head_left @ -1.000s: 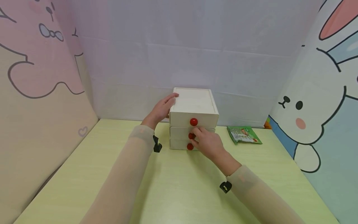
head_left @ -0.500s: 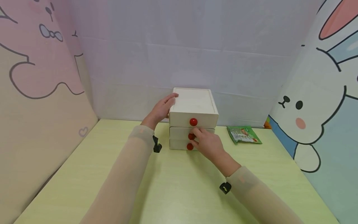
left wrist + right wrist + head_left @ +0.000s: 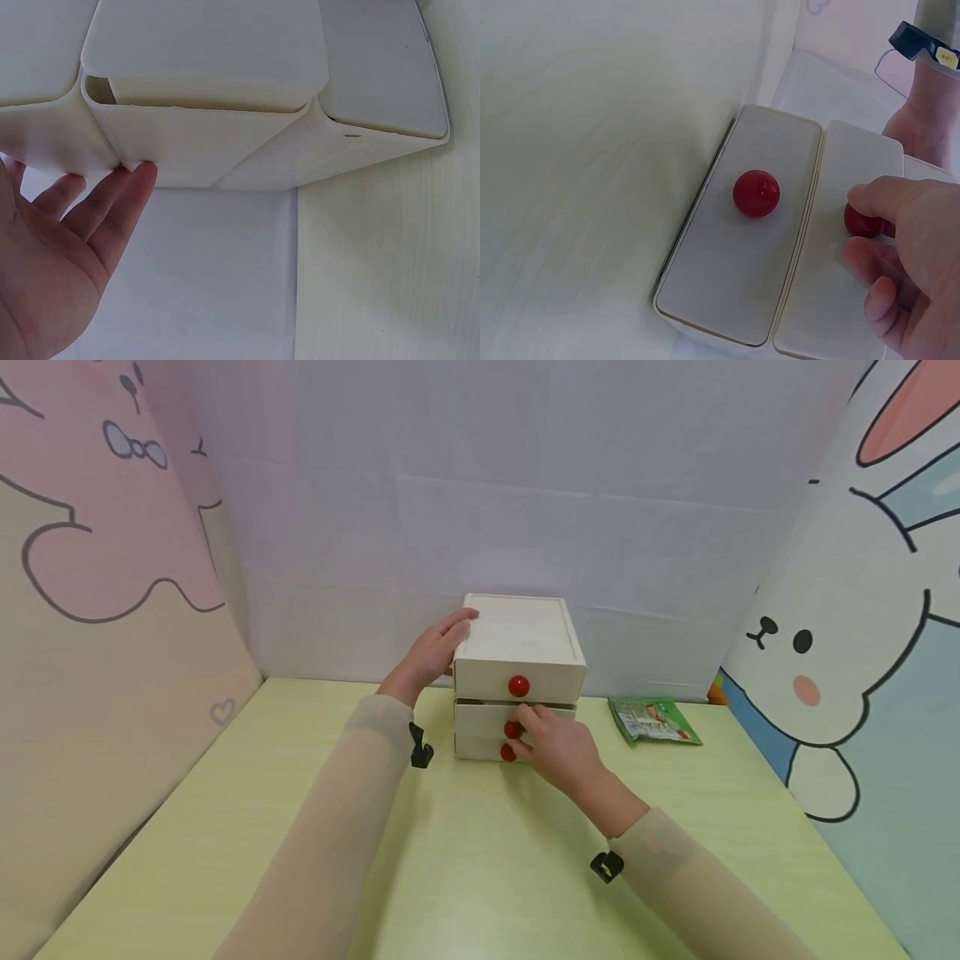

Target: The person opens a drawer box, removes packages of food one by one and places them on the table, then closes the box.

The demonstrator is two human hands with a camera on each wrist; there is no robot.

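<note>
Middle drawer (image 3: 480, 718) now sits further forward from white cabinet (image 3: 521, 631) — wider gap above. Right hand (image 3: 561, 745), nearer drawer: fingers pinching its red knob (image 3: 512, 730), drawer lying beyond grip. Left hand (image 3: 435, 652): fingers extended — resting against cabinet's left side.

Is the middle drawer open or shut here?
Slightly open: the left wrist view shows the middle drawer standing out from its casing, while the right hand pinches its red knob.
</note>
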